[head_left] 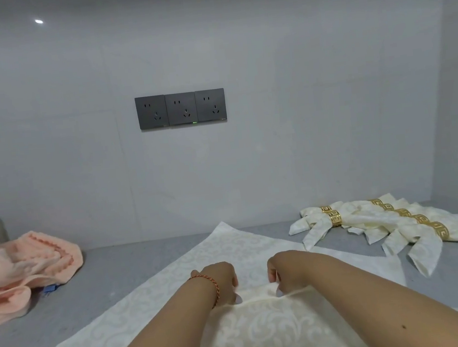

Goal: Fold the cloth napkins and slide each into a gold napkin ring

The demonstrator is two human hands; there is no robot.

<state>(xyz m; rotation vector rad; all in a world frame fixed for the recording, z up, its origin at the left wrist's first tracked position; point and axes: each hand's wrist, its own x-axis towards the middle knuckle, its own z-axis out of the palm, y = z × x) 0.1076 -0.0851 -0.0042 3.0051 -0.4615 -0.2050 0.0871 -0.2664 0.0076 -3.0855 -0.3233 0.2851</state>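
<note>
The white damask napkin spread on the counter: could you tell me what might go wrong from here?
1. Both hands, left hand and right hand, pinch only the raised fold of the white damask napkin; it could slip and the pleat collapse.
2. The far corner lies near the finished napkins in gold rings; tugging might disturb them.

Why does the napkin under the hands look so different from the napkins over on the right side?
The napkin under the hands lies spread out wide and flat; the napkins on the right are folded into narrow fans. It wears no ring; they each sit in gold rings. The left hand and right hand pinch a fold in it; nobody touches the others. Both are cream, patterned cloth on the grey counter.
</note>
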